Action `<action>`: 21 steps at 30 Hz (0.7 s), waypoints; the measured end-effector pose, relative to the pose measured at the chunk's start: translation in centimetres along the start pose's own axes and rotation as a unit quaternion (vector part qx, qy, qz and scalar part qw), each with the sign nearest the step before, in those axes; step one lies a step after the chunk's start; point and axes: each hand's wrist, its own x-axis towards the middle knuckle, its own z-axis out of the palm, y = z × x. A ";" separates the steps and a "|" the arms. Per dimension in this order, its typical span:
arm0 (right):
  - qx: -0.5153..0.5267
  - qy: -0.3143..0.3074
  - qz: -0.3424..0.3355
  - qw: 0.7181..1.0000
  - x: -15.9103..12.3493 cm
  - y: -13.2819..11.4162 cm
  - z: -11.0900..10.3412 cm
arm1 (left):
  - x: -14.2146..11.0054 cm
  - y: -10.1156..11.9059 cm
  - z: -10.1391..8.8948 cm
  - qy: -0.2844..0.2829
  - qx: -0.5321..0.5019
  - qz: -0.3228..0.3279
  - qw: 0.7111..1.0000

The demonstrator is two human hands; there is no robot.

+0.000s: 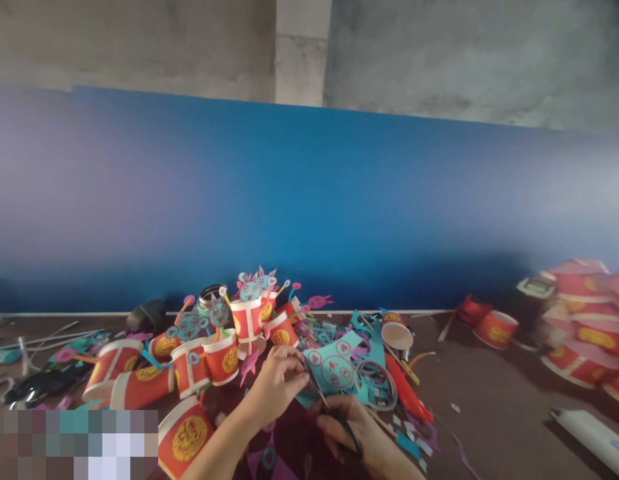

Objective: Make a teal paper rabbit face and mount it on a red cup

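Note:
My left hand (282, 383) pinches the left edge of a light-blue sheet of paper (352, 343) with red-outlined round faces and small heart circles drawn on it. In my right hand (346, 427) is a pair of scissors (316, 388), its dark handle loops around my fingers. The blades point up and left, at the paper's edge close to my left fingertips. Whether the blades are apart is too small to tell. Just left of my hands stand red paper cups (229, 360) with yellow emblems, several with cut-out paper faces and straws attached.
Paper scraps (379, 387), a tape roll (393, 403) and a red tube-like thing (406, 387) lie right of the sheet. Stacked red cups (584, 333) stand far right, near a white device (594, 437). A blue panel (299, 213) rises behind the dark table.

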 end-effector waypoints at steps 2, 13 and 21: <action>-0.004 0.003 0.005 1.000 -0.1 -0.2 0.1 | 0.0 0.0 -0.2 -0.004 -0.004 0.004 1.000; 0.004 -0.030 0.001 1.000 -0.3 0.1 -0.2 | 0.1 -0.1 -0.9 -0.028 -0.035 0.022 0.999; 0.001 -0.067 -0.032 0.997 -0.3 0.4 -0.5 | 0.1 -0.6 -1.3 -0.054 -0.060 0.032 0.996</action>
